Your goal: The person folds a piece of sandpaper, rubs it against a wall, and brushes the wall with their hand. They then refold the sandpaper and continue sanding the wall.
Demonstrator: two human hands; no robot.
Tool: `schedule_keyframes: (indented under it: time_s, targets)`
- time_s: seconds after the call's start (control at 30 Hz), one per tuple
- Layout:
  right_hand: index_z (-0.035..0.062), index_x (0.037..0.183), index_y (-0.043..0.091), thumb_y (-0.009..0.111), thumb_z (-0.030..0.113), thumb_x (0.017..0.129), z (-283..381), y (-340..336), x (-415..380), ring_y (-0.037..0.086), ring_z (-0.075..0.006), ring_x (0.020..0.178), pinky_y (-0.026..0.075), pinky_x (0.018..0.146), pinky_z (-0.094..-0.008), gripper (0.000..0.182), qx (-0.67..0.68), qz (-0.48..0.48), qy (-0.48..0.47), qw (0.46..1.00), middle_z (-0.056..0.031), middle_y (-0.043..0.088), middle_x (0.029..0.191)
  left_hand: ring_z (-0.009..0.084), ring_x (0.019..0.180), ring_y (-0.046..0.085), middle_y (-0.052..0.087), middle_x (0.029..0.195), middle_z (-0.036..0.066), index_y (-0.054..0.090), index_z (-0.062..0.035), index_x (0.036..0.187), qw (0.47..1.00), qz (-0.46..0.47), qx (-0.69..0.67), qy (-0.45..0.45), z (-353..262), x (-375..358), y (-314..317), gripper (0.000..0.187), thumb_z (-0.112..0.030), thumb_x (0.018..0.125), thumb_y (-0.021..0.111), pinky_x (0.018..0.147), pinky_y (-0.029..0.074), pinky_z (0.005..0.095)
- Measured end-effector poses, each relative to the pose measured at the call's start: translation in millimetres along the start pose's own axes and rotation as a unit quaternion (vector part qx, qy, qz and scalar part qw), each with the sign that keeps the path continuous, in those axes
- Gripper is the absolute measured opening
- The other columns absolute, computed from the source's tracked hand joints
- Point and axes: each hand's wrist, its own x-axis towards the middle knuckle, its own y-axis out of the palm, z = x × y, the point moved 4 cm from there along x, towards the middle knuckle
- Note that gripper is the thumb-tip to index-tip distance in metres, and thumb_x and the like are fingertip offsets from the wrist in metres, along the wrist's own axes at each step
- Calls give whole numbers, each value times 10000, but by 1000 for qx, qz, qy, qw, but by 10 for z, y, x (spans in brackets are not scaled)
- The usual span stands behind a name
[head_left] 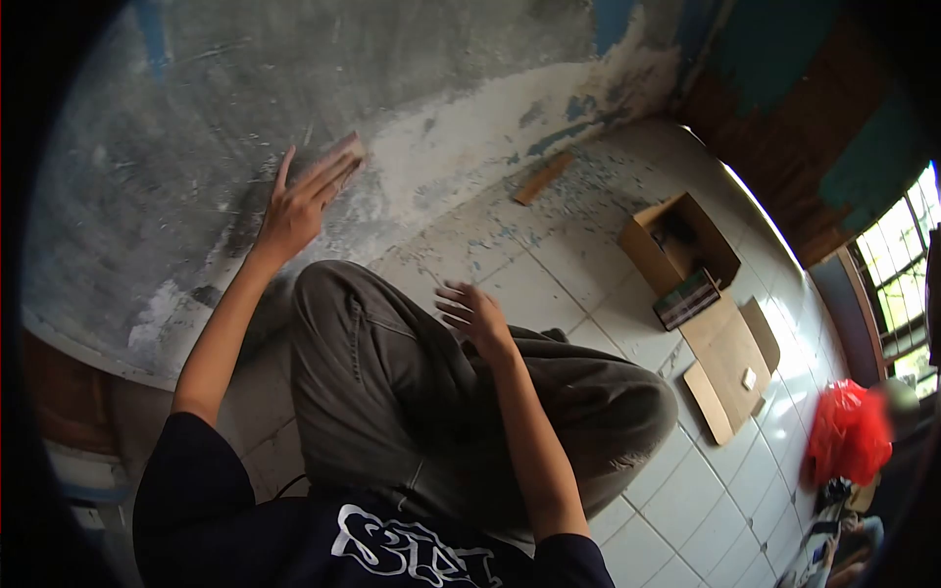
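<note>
Paint chips (610,174) litter the white tiled floor (588,284) near a scraped grey wall (392,59). Against that wall, the left hand (299,208) grasps a reddish-brown pad (357,145) under outstretched fingers (what it's made of, I can't tell). The right hand (476,316) is released, fingers loosely spread, near the dark trousers (363,421); an open cardboard box (654,262) stands well apart.

A room in a building under repair, whether a home or something else cannot be told: the wall (245,88) at eleven o'clock is bare grey, with scraps of blue paint and a rough whitish band low down. Paint flakes (627,162) litter the floor tiles (676,519) at one o'clock. A barred window (907,265) at three o'clock and patchy green-and-brown boarding (784,118) at two suit an unfinished interior.
</note>
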Motion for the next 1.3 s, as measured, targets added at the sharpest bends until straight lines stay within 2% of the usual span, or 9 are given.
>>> schedule_keyframes:
  time_s: [0.17,0.27,0.4,0.57,0.67,1.03,1.1,1.2,1.3]
  targets:
    - [-28,1179,468,379,266,911,-411,-367,145,598,-262,944,472,830,-350,408,-27,-135,45,990,-162,577,1115,75,1239,366,349,1389,-79,388,-223,1331,990,7,138,-31,608,-72,275,580,18,805,419,1065,156,531]
    - [-27,1155,495,410,245,898,-356,-265,120,600,-251,935,470,828,-326,384,-66,-91,39,993,-153,598,1077,45,1290,263,223,1444,-104,220,-244,1401,973,78,216,-14,615,-97,367,649,-68,821,451,1067,140,507]
    - [-24,1133,521,429,239,890,-391,-272,111,602,-239,927,468,824,-309,369,-129,-92,51,986,-147,611,1050,40,1284,269,217,1447,-99,222,-245,1402,986,49,153,-50,568,-96,370,676,-191,798,522,1060,138,512]
    - [-30,1131,522,451,226,884,-391,-292,109,592,-219,933,467,818,-302,362,-129,-96,41,986,-147,608,1046,77,1256,333,273,1424,-73,272,-226,1383,986,51,149,-62,494,-17,386,592,-175,839,498,1051,150,556]
    - [-33,1135,517,462,216,883,-403,-293,123,587,-220,940,467,814,-299,358,-134,-95,42,986,-149,604,1047,51,1294,247,206,1450,-89,223,-222,1402,986,30,160,-48,495,20,466,720,-215,762,552,1070,107,529]
    - [-52,1127,507,474,186,882,-448,-347,156,606,-226,903,490,772,-294,343,-145,-93,32,985,-162,609,1029,57,1291,244,212,1447,-66,245,-195,1396,984,40,156,-72,401,59,427,732,-277,751,582,1073,99,530]
    - [-29,1148,504,467,206,886,-455,-332,162,595,-217,917,480,780,-290,354,-148,-84,40,985,-151,600,1057,62,1304,226,211,1447,-66,247,-209,1394,989,55,100,-94,399,55,449,671,-203,787,534,1078,79,538]
    - [-29,1140,507,472,203,885,-449,-310,151,602,-214,902,485,768,-286,346,-152,-84,41,984,-154,602,1052,88,1311,236,229,1440,-82,253,-311,1377,993,5,55,-106,321,79,437,727,68,779,417,1072,102,581]
    - [-31,1130,511,477,199,886,-450,-334,164,607,-213,890,487,764,-287,336,-161,-85,42,982,-155,603,1048,88,1335,170,202,1449,-75,264,-305,1370,994,31,94,-38,59,86,322,740,75,763,449,1081,105,553]
